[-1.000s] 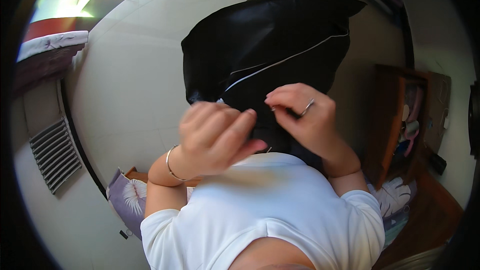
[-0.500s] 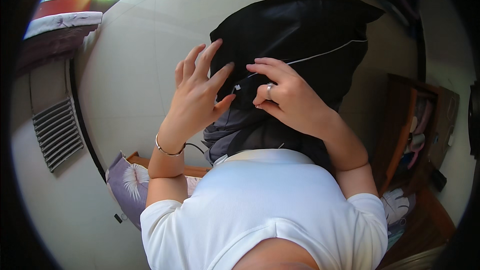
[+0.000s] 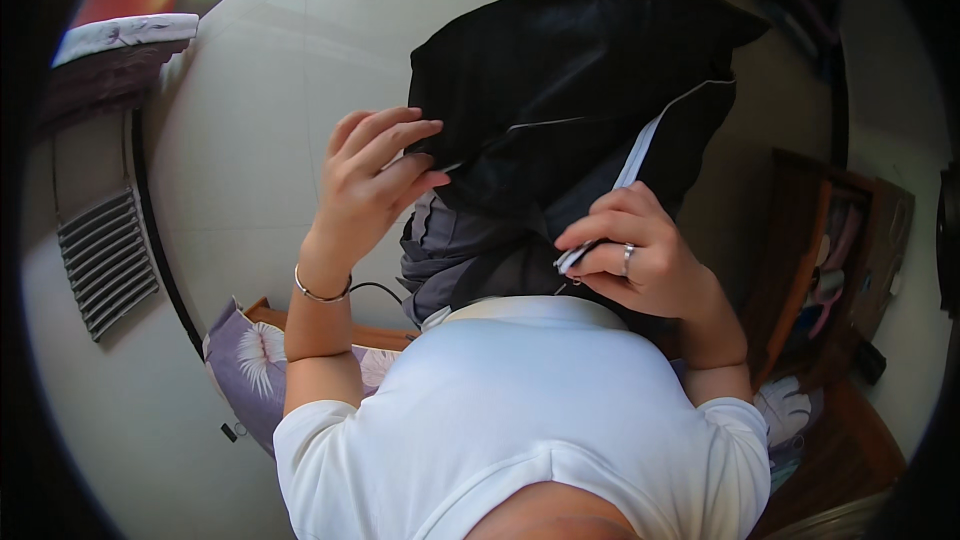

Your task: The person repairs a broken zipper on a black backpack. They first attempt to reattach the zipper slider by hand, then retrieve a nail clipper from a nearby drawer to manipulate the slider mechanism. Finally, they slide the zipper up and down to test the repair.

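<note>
A large piece of black cloth (image 3: 560,50) lies over my lap, with a white zip edge (image 3: 640,145) running down its right side. In my right hand (image 3: 640,250), the fingers are closed on the lower end of that zip edge, near my waist. My left hand (image 3: 375,165) pinches the cloth's left edge between thumb and fingers, where a short bit of pale edging shows. Between the hands the cloth gapes, and a thin white line (image 3: 545,124) crosses it. Dark grey cloth (image 3: 440,240) bunches underneath.
A bed with purple leaf-patterned bedding (image 3: 250,350) stands behind me on the left. On the left wall is a ribbed grey radiator (image 3: 108,265). A wooden cabinet (image 3: 800,260) with open shelves is at the right. Pale floor tiles (image 3: 270,100) lie ahead.
My right hand has moved down and right, drawing the zip edge away from the other side. My left hand has closed on the cloth's left edge. The opening has widened.
</note>
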Available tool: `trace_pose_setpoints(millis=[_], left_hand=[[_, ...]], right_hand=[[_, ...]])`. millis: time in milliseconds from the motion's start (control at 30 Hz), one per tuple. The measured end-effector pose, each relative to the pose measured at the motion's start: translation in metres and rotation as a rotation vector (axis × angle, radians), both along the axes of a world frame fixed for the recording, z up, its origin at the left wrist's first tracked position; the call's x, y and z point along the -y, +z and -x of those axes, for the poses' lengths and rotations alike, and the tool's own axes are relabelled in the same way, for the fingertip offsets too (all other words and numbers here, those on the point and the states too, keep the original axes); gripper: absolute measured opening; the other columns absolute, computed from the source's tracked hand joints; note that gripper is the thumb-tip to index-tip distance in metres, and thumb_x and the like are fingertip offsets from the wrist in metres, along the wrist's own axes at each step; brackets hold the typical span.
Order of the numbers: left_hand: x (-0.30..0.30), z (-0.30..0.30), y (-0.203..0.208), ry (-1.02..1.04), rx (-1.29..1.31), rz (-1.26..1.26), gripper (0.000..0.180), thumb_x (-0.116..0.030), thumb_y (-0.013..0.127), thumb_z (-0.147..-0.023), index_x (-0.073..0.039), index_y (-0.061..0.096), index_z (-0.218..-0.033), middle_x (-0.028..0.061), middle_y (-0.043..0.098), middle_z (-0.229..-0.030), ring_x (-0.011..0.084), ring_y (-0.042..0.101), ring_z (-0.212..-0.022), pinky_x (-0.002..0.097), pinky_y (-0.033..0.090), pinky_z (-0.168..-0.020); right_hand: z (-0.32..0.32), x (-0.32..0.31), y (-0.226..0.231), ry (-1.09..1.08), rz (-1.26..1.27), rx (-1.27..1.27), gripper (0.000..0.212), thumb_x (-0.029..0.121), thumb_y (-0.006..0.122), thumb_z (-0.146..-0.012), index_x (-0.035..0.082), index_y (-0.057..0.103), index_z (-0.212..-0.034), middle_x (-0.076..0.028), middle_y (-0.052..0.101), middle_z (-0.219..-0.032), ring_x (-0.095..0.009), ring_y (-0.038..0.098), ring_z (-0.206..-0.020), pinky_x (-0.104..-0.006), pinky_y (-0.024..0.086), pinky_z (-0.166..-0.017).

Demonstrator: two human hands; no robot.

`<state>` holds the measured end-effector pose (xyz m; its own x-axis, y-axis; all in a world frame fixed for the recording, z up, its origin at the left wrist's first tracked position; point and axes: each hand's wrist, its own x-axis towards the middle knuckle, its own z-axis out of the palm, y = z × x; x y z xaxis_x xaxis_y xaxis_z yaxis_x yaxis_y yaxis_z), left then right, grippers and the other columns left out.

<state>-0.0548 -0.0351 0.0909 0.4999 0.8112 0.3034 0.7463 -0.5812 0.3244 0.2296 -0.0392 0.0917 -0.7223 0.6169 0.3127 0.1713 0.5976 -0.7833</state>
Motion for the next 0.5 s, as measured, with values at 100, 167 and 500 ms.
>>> trace_pose_setpoints(millis=[100,167,500], left_hand=[[-0.002,0.007,0.001,-0.014,0.176,-0.088,0.022,-0.023,0.068,-0.069,-0.004,0.056,-0.068,0.0051,0.063,-0.080,0.0218,0.059,-0.080,0.0321,0.040,-0.070],[-0.004,0.009,-0.004,0.059,0.388,-0.115,0.021,-0.021,0.066,-0.073,-0.003,0.056,-0.069,0.0059,0.062,-0.077,0.0220,0.057,-0.075,0.0307,0.040,-0.068],[-0.024,-0.023,-0.008,-0.003,0.943,-0.056,0.049,-0.045,0.060,-0.075,-0.007,0.032,-0.085,0.0227,0.044,-0.101,0.0258,0.046,-0.088,0.0388,0.036,-0.083]], right_hand=[[-0.005,0.011,0.002,-0.113,-0.129,0.001,0.013,0.005,0.073,-0.059,0.005,0.063,-0.066,-0.004,0.064,-0.088,-0.019,0.053,-0.080,-0.0308,0.040,-0.069],[-0.006,0.018,0.007,-0.216,-0.282,0.074,0.013,0.005,0.073,-0.059,0.004,0.063,-0.067,-0.005,0.064,-0.089,-0.019,0.052,-0.079,-0.0307,0.040,-0.069],[0.017,0.015,0.015,-0.296,-0.432,-0.050,0.012,0.001,0.069,-0.060,0.001,0.063,-0.070,-0.006,0.063,-0.091,-0.017,0.052,-0.069,-0.0248,0.039,-0.053]])
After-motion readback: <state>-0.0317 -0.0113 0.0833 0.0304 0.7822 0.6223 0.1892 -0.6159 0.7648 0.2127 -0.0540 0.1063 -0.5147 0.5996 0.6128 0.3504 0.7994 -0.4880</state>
